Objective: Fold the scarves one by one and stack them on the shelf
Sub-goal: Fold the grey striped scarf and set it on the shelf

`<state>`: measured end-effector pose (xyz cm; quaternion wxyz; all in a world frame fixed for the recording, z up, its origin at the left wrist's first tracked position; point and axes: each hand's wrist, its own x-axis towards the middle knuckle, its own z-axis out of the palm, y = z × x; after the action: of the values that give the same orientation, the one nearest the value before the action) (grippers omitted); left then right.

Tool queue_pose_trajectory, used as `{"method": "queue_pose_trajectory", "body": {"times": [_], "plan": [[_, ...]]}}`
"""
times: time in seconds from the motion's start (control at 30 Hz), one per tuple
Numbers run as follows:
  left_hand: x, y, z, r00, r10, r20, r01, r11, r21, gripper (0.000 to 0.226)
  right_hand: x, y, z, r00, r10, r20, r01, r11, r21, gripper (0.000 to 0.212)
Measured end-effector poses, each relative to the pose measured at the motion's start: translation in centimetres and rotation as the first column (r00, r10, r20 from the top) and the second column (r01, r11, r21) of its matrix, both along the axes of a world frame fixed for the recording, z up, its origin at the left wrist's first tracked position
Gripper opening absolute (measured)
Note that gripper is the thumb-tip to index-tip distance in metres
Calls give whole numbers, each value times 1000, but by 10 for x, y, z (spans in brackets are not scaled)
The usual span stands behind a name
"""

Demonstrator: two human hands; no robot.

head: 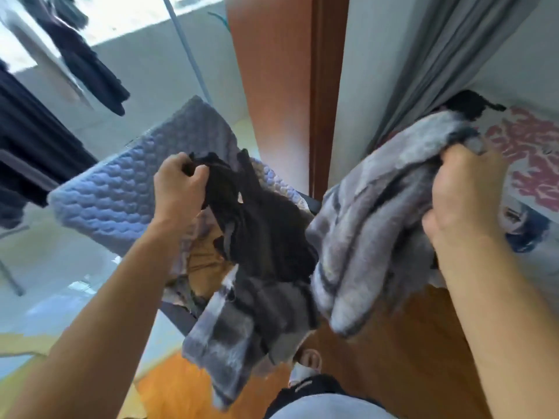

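A grey scarf with dark stripes [372, 219] hangs bunched from my right hand [472, 195], which grips its upper edge at the right of the view. My left hand [178, 182] pinches the end of a dark brown-black scarf [257, 231] at the centre left. The dark scarf drapes down and runs into a grey checked fabric [223, 337] hanging below it. Both hands hold the scarves up in the air, apart from each other. No shelf is visible.
A blue-grey quilted pad [121, 195] lies on a chair behind my left hand, with tan cloth [205, 267] under it. A brown door frame [323, 95] and grey curtain [447, 55] stand ahead. A patterned bed cover [532, 164] is at right. Dark clothes [84, 58] hang at left.
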<state>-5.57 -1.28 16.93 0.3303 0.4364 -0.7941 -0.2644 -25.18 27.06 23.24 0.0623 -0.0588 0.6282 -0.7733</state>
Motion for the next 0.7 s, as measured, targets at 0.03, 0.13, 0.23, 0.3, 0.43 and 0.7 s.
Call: {"method": "queue_pose_trajectory", "body": {"times": [0.03,0.13,0.23,0.3,0.43,0.7], "plan": [[3,-5,15,999,25,23,-23,996,-83,20,2,-4,11,1000,15,-16,-16,1000,-22,23],[19,-25,11,985,170,31,-155,948,-278,11,6,-12,30,996,56,-70,-59,998,-39,24],[32,-46,-47,885,403,231,-402,914,-56,42,7,-14,22,992,80,-100,-78,997,26,22],[37,-36,-95,749,275,603,-441,886,143,92,7,-14,7,993,83,-90,-73,992,107,21],[35,25,-176,595,-145,790,148,987,69,90,4,-10,-23,996,49,-77,-30,971,238,21],[35,-7,-243,0,-258,966,578,788,211,60,1,-24,-65,996,29,-87,10,910,414,27]]}}
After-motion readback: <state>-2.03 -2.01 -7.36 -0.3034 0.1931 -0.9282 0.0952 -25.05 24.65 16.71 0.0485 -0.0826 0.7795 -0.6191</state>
